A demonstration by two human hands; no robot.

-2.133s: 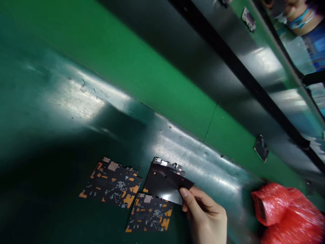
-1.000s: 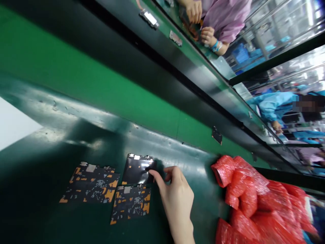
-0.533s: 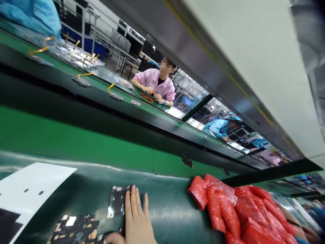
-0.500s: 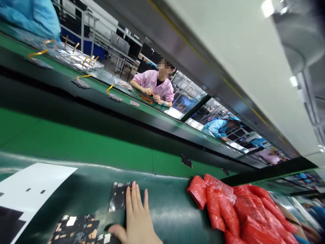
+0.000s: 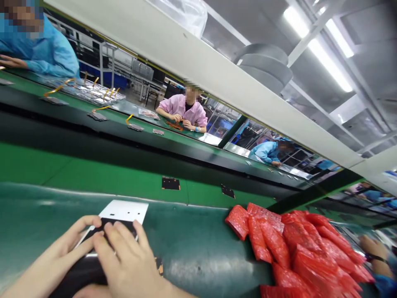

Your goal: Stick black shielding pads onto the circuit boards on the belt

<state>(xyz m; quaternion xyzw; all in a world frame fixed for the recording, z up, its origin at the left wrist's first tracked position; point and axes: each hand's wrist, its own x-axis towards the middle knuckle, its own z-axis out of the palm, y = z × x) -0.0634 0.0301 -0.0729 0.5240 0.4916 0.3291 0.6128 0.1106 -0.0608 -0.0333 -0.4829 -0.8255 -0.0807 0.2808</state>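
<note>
A black sheet (image 5: 83, 273) with a white sheet (image 5: 124, 209) beneath or joined to it lies under both hands, at the lower left. Small dark cutouts dot the white part. My left hand (image 5: 70, 244) pinches the black sheet's left side between thumb and fingers. Bent fingers of my right hand (image 5: 130, 256) cover the black sheet from the right, their tips meeting the left fingertips. Its thumb shows low in front, partly cut off. A dark piece with orange patches (image 5: 159, 266) peeks out beside the right hand, mostly hidden.
Red plastic bags (image 5: 297, 248) lie heaped on the right. Two dark flat pieces, one left (image 5: 170, 183) and one right (image 5: 228, 191), rest on the green strip (image 5: 198, 190). Several co-workers sit across the line; another person's hand (image 5: 374, 248) shows at the far right.
My right hand has left the dark flat piece and is now at the sheet. My left hand has come into view. The white-and-black sheet has moved right. The view has tilted up.
</note>
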